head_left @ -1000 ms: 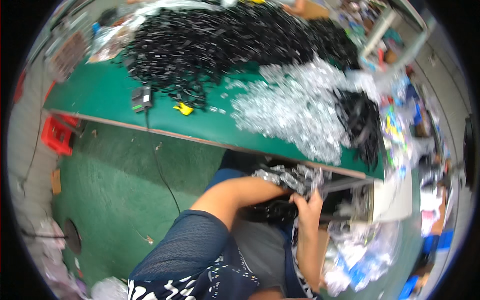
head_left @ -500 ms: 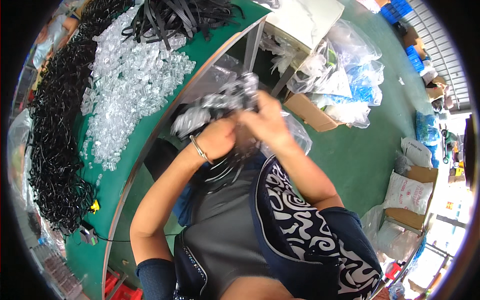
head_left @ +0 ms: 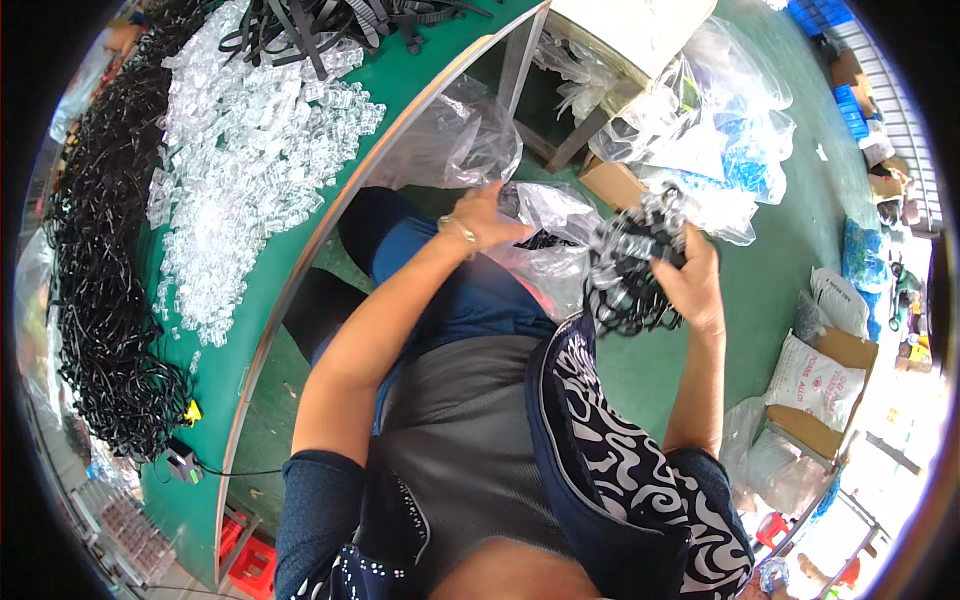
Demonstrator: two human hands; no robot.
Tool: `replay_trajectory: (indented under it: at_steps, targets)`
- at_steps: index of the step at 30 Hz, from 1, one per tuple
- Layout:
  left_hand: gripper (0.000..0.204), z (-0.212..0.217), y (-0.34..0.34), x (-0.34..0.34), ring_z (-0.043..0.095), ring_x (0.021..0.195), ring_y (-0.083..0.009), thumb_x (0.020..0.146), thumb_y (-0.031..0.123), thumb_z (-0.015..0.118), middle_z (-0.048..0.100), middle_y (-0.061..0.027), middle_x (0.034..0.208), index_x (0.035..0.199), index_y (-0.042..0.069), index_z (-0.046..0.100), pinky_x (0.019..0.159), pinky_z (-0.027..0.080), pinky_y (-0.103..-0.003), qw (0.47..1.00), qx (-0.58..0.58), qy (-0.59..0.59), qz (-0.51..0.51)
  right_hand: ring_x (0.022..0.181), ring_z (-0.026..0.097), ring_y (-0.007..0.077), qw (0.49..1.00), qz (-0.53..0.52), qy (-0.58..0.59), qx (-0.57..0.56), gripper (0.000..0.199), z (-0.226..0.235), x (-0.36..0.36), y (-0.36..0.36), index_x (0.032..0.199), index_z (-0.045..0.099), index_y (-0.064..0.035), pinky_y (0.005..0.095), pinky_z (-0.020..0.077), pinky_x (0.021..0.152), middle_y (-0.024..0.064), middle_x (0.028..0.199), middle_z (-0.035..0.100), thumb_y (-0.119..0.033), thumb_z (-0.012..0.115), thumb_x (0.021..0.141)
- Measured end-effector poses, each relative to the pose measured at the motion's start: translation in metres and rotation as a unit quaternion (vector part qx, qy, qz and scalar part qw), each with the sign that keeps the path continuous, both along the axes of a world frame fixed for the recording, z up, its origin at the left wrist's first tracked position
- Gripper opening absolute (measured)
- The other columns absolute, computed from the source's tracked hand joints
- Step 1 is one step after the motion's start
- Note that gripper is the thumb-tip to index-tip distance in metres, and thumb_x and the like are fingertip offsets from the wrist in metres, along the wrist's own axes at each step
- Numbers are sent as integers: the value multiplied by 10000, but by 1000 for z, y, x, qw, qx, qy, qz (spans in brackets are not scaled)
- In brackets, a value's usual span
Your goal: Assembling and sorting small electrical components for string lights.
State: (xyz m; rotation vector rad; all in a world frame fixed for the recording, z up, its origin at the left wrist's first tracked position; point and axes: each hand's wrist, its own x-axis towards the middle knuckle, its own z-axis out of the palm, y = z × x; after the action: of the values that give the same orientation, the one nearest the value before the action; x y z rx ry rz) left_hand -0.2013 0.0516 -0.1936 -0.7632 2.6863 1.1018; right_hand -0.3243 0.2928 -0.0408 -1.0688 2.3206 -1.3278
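Note:
My left hand [head_left: 487,213], with a bangle on the wrist, grips the edge of a clear plastic bag [head_left: 545,245] held over my lap. Just to the right, my right hand [head_left: 690,280] is closed on a tangled bundle of black cords with clear plastic pieces [head_left: 630,270], pulled partly out of the bag. A second clear bag [head_left: 455,140] hangs from the table edge just above my left hand.
The green table [head_left: 290,240] runs along my left, heaped with clear plastic clips [head_left: 240,170] and black cords [head_left: 95,300]. Black straps [head_left: 330,20] lie at its far end. A cardboard box [head_left: 615,180], filled plastic bags [head_left: 720,120] and sacks [head_left: 815,380] stand on the green floor to the right.
The view has swung from the table toward my lap. My hands have moved apart: the right one has drawn the bundle of cords rightward out of the bag that the left holds.

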Motion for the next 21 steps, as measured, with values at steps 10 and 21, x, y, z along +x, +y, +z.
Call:
replay_trajectory:
  at_steps: [10, 21]
  targets:
    - [164, -58, 3, -29, 491, 542, -131, 819, 189, 520, 544, -40, 614, 779, 42, 578, 510, 398, -288, 886, 381, 94, 248, 694, 562, 345, 999, -16, 39, 33, 338, -35, -1, -16, 882, 528, -5, 359, 454, 641, 165, 756, 577, -14, 636, 563]
    - [167, -11, -9, -58, 298, 421, -27, 898, 230, 515, 414, 63, 578, 866, 82, 587, 358, 219, -186, 804, 509, 155, 265, 693, 546, 347, 964, 249, 93, 23, 342, -149, 46, -57, 843, 528, -34, 419, 422, 627, 151, 685, 524, -94, 635, 524]
